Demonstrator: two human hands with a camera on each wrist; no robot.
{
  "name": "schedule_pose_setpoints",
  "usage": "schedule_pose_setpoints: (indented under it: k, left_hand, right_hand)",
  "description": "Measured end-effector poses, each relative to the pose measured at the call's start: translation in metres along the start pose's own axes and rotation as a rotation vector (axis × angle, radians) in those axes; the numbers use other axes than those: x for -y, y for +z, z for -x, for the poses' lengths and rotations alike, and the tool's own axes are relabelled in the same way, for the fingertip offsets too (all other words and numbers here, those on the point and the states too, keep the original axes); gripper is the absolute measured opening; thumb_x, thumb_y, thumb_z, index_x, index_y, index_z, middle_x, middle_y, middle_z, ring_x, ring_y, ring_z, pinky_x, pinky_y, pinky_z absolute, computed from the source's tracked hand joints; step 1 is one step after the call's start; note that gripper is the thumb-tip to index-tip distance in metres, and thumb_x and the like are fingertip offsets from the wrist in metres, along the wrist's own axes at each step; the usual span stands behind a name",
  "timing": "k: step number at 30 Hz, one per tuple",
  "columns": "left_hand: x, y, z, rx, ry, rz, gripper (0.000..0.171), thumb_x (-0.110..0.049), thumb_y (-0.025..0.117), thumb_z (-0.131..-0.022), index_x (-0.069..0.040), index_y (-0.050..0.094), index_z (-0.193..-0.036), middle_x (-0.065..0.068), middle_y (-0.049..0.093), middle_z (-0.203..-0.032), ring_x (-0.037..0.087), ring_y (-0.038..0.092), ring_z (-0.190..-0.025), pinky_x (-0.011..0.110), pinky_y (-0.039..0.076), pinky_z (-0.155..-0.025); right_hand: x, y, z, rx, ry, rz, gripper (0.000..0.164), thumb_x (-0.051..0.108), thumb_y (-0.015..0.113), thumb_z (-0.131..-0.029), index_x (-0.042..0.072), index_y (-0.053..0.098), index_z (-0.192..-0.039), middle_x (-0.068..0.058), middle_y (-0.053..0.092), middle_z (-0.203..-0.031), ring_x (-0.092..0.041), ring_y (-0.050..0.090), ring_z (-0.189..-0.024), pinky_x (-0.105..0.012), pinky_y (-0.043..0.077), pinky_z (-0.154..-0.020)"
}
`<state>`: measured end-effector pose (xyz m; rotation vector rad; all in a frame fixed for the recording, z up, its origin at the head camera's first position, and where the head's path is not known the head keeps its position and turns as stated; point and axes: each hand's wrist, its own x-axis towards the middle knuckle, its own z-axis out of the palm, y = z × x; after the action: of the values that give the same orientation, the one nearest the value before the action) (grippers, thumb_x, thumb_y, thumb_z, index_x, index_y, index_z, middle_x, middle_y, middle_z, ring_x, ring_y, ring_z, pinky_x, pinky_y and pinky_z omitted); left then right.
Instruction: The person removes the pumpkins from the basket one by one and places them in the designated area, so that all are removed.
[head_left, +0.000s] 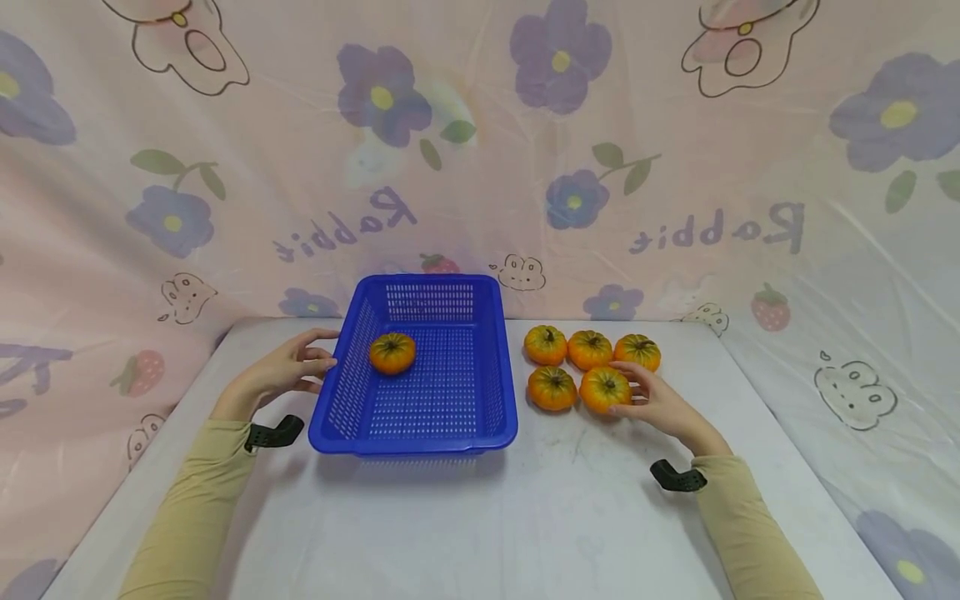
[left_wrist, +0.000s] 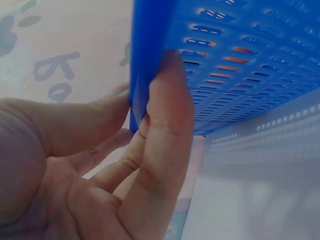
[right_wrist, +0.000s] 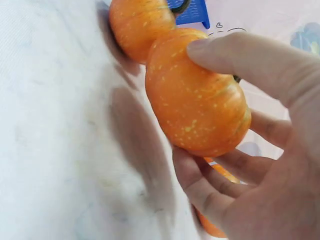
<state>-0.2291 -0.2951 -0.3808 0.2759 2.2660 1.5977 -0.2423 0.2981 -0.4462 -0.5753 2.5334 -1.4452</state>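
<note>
A blue perforated plastic basket (head_left: 414, 447) stands left of centre in the head view, with one small orange pumpkin (head_left: 392, 353) inside on its left. My left hand (head_left: 281, 369) pinches the basket's left rim; in the left wrist view the thumb and a finger (left_wrist: 167, 120) lie on opposite sides of it. Right of the basket, my right hand (head_left: 667, 407) grips a small orange pumpkin (head_left: 603, 390). The right wrist view has this pumpkin (right_wrist: 195, 100) between the thumb above and the fingertips below, close against another pumpkin (right_wrist: 140, 30).
Behind and left of the held pumpkin sit several more: one pumpkin (head_left: 552, 389) beside it and a back row with a left pumpkin (head_left: 545, 345), a middle pumpkin (head_left: 589, 350) and a right pumpkin (head_left: 638, 353). A patterned curtain (head_left: 480, 192) hangs behind the white table (head_left: 570, 517).
</note>
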Motion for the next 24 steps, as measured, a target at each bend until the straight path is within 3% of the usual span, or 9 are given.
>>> schedule_pose_setpoints:
  k: [5,24]
  left_hand:
    - [0.001,0.000,-0.001,-0.004,0.001,0.000,0.061,-0.014,0.052,-0.100,-0.005,0.018,-0.150,0.021,0.057,-0.105,0.026,0.062,-0.089,0.041,0.056,-0.078]
    - [0.000,0.000,-0.001,-0.015,-0.015,-0.015,0.061,-0.014,0.052,-0.100,-0.004,0.018,-0.150,0.022,0.055,-0.104,0.026,0.061,-0.088,0.039,0.056,-0.077]
  right_hand:
    - [-0.009,0.002,-0.001,0.004,0.046,0.010,0.074,0.022,0.076,-0.083,0.008,0.036,-0.144,-0.020,0.035,-0.144,-0.042,0.042,-0.123,-0.056,0.037,-0.100]
    - [-0.017,0.002,-0.005,-0.008,0.063,0.031,0.077,0.021,0.076,-0.083,0.006,0.033,-0.145,-0.025,0.034,-0.144,-0.045,0.040,-0.124,-0.058,0.036,-0.101]
